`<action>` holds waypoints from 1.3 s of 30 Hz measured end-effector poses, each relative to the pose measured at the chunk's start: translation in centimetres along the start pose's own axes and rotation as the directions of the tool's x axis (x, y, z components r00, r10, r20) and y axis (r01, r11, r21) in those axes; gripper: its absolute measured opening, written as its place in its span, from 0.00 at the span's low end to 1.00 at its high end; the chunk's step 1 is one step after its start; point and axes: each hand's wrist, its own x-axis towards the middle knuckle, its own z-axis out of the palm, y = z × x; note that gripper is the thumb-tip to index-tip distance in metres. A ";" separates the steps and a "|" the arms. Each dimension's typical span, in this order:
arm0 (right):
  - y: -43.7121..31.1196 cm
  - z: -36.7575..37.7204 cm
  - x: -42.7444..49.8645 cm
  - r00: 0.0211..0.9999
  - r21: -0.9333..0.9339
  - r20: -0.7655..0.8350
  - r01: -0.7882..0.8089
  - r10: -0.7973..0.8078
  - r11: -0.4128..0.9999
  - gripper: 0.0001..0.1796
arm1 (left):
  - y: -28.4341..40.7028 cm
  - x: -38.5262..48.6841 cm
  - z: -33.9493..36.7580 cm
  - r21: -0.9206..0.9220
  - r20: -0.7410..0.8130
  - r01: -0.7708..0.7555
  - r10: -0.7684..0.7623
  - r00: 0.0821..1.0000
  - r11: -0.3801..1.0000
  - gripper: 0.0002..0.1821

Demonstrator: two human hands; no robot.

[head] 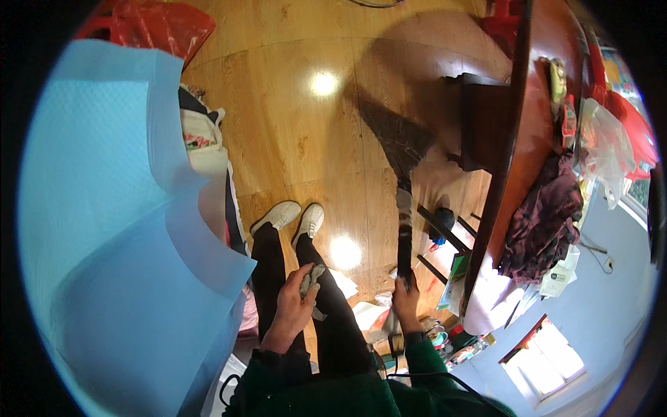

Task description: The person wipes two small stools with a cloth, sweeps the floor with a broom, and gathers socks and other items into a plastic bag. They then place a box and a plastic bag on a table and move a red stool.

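My right hand (405,299) is closed around the black handle of a broom (404,224). The broom reaches forward from the hand, and its dark, fan-shaped bristle head (398,133) is over the wood-look floor (292,120). In my left hand (292,307), held above my legs, is a crumpled greyish wad (311,281), maybe cloth or paper; the fingers hide part of it. White shoes (284,215) stand on the floor ahead of the hands.
At left a large light-blue sheet (114,182) covers much of the view, with a white fabric bag (200,133) beside it. A red plastic bag (161,26) lies beyond. Along the right runs a brown wooden table (508,156) bearing a dark red garment (547,219). Papers (370,315) lie near my right hand.
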 end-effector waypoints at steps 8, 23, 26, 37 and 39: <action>-2.6 1.9 10.7 0.957 -0.157 -0.246 0.120 -0.156 0.980 0.30 | -2.6 0.5 0.8 -0.077 0.068 0.051 -0.046 0.997 0.996 0.24; 2.6 5.7 4.6 0.986 0.282 -0.024 -0.155 0.168 0.947 0.14 | -0.4 1.3 1.9 -0.086 0.081 -0.037 0.044 0.996 0.996 0.22; 1.1 2.3 -3.9 0.975 0.220 0.033 -0.223 0.221 0.950 0.14 | 1.8 0.7 1.2 0.012 0.062 -0.124 0.123 0.991 0.992 0.23; -11.9 5.0 -2.7 0.881 -0.328 -0.072 0.422 -0.468 0.845 0.38 | 4.8 -0.1 -1.7 0.092 0.080 -0.218 0.211 0.974 0.972 0.22; -15.9 8.2 2.6 0.923 -0.367 0.037 0.369 -0.383 0.854 0.42 | 4.2 0.0 -2.0 0.150 0.112 -0.256 0.241 0.964 0.955 0.22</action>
